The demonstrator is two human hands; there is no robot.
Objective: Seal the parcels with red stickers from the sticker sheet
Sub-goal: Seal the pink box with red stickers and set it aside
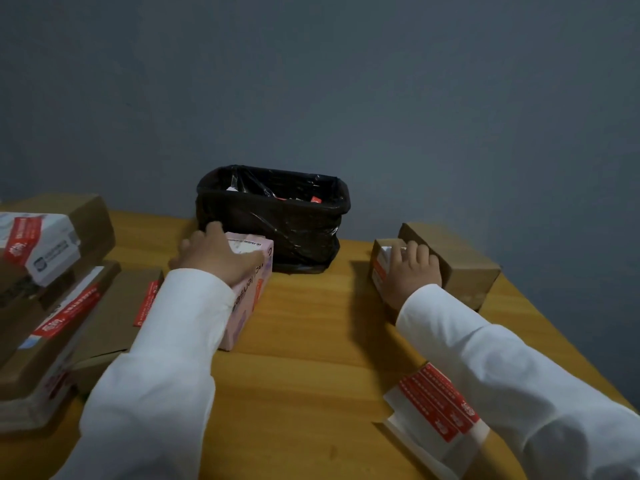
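Both arms reach forward in white sleeves across the wooden desk (304, 341), and the black-lined bin (273, 216) at the desk's far edge serves as the marker for everything else. The left hand (218, 254) lies palm down on the pink box (247, 289) just left of and in front of the bin, fingers (211, 230) spread and curled over the box's far end, gripping it from above. The right hand (412, 271) is well to the right of the bin, its fingers bent over the top of a small brown parcel (381, 268) with a white and red label, clasping it. That parcel stands touching a larger plain brown box (450, 261) on its far right side.

Left of the bin, along the desk's left edge, sits a stack of parcels (52, 289) already bearing red stickers. The sticker sheet (436, 407) lies near the front right corner, far in front of the bin, partly under the right sleeve, with red strips left on it. Between the two hands, in front of the bin, the desk is bare wood. The bin backs onto a dull grey-blue wall (381, 98), and the desk's right edge runs diagonally close behind the plain box.
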